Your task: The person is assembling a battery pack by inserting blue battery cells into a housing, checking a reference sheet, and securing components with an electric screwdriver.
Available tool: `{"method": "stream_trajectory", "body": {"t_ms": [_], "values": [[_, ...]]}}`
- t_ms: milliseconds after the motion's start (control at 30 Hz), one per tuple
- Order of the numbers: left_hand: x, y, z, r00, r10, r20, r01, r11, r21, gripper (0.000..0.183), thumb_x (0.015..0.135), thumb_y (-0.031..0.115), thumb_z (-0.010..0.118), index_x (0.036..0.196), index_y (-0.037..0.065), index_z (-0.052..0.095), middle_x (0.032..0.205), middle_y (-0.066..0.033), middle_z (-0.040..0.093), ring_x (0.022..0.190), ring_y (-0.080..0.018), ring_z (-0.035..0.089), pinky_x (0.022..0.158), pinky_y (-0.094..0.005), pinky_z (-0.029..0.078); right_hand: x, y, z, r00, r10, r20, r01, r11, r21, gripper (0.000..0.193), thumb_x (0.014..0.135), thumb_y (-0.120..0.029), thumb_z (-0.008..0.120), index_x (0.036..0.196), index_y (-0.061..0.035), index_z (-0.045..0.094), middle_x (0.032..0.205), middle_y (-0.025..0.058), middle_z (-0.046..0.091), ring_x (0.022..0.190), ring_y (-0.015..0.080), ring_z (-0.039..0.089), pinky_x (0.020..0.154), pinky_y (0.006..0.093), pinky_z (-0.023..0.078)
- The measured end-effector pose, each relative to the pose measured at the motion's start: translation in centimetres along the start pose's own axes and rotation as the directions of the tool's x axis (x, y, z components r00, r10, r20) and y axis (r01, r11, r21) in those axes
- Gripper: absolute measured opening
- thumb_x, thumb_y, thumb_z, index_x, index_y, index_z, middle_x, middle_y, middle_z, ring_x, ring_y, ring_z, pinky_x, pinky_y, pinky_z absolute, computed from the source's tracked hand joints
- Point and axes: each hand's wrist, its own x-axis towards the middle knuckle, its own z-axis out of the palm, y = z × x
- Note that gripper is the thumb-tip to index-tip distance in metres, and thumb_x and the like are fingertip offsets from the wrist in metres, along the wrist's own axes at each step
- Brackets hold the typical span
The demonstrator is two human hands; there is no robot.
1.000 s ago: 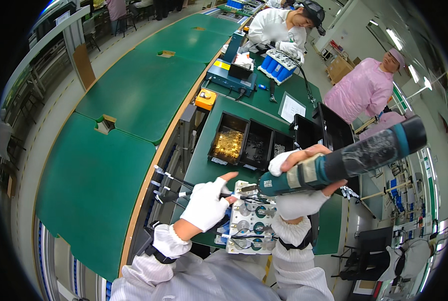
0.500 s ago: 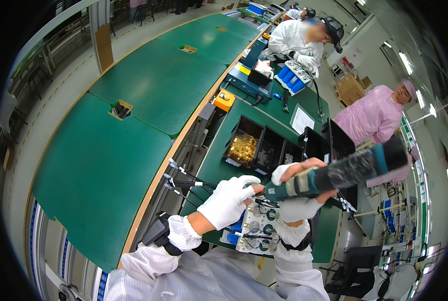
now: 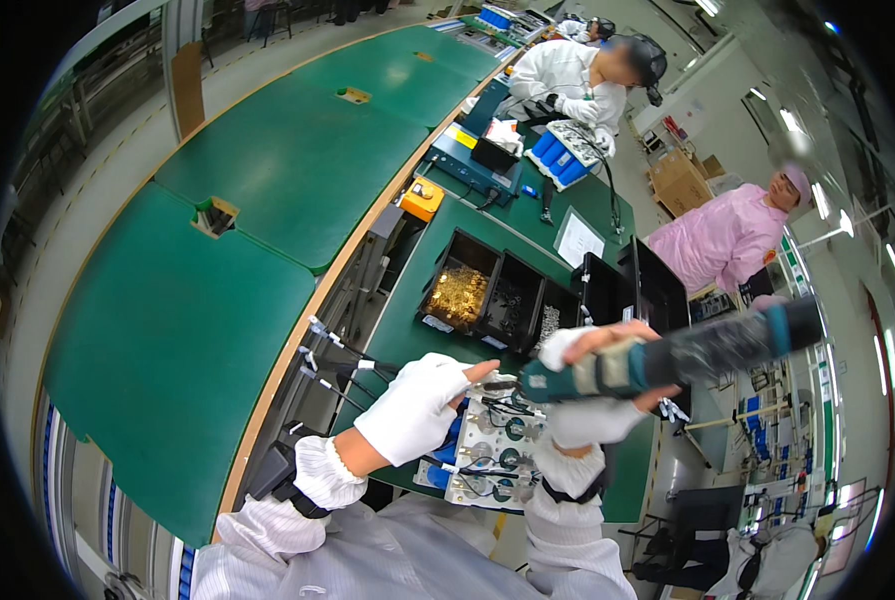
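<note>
My right hand (image 3: 592,422), in a white glove with bare fingertips, is wrapped round a teal and black cordless screwdriver (image 3: 712,350). The tool lies nearly level, its narrow end pointing left. Just left of that end is my left hand (image 3: 412,408), gloved the same way, with its index finger stretched toward the tip and nothing seen in its grasp. Below both hands sits a block of blue cells with a white top plate (image 3: 482,455), bearing black wires and teal rings. My right hand and the tool hide part of its far right side.
Black bins stand beyond, one with brass-coloured pieces (image 3: 457,293), another with small silver parts (image 3: 555,325). Black cables (image 3: 352,370) lie left of the block. A yellow box (image 3: 422,198), a paper sheet (image 3: 577,238) and a co-worker (image 3: 577,85) are farther off; a person in pink (image 3: 717,235) stands right.
My left hand has drawn slightly left, away from the screwdriver's tip, and its index finger has straightened. The screwdriver stays in my right hand. The whole view has shifted a little.
</note>
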Motion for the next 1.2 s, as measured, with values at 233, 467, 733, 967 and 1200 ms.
{"method": "stream_trajectory", "body": {"t_ms": [233,467,733,967,1200], "values": [[-0.9,0.9,-1.1,0.977,0.211,0.004,-0.211,0.977,-0.001,0.063,0.071,-0.009,0.061,0.129,0.014,0.065,0.1,-0.0129,0.068,0.091,-0.0345,0.063,0.08,-0.0414,0.051,-0.8,-2.2,-0.6,0.955,0.163,0.248,-0.193,0.976,0.1,0.064,0.085,-0.034,0.066,0.128,0.0071,0.043,0.089,0.0395,0.061,0.075,0.046,0.064,0.071,0.0557,0.055],[-1.4,0.6,-0.3,0.992,0.113,0.053,-0.111,0.993,-0.04,0.06,0.069,-0.014,0.058,0.123,0.011,0.067,0.1,-0.0144,0.068,0.09,-0.0346,0.062,0.079,-0.0415,0.051,-2.5,-0.9,1.6,0.965,0.208,0.158,-0.189,0.974,-0.128,0.063,0.094,-0.054,0.055,0.116,0.0051,0.05,0.082,0.0255,0.066,0.069,0.0305,0.065,0.066,0.04,0.058],[-3.4,2.4,-0.8,0.985,0.022,0.172,-0.001,0.993,-0.122,0.056,0.076,-0.006,0.058,0.127,0.016,0.067,0.089,-0.0148,0.06,0.091,-0.0345,0.057,0.081,-0.0432,0.047,0.1,-5.0,-0.3,0.628,0.311,0.713,-0.375,0.924,-0.073,0.068,0.093,-0.026,0.068,0.141,0.0015,0.03,0.109,0.0427,0.057,0.103,0.0527,0.062,0.093,0.0616,0.05],[-3.9,2.3,-0.6,0.988,0.023,0.153,-0.004,0.992,-0.123,0.051,0.076,-0.007,0.062,0.122,0.013,0.068,0.095,-0.0098,0.067,0.093,-0.0322,0.059,0.086,-0.0423,0.045,-6.1,-3.4,2.6,0.97,0.226,0.093,-0.178,0.913,-0.366,0.034,0.096,-0.026,0.06,0.112,0.0016,0.047,0.08,0.0314,0.066,0.067,0.0372,0.068,0.07,0.0438,0.059],[-4.3,2.5,-0.7,0.987,0.028,0.157,-0.006,0.99,-0.141,0.051,0.076,-0.007,0.061,0.121,0.014,0.069,0.093,-0.0097,0.067,0.093,-0.032,0.059,0.086,-0.0416,0.045,-2.3,-6.6,0.4,0.751,0.322,0.576,-0.249,0.947,-0.205,0.054,0.092,-0.014,0.067,0.135,-0.0031,0.037,0.106,0.0378,0.062,0.093,0.047,0.068,0.08,0.0582,0.057]]}}
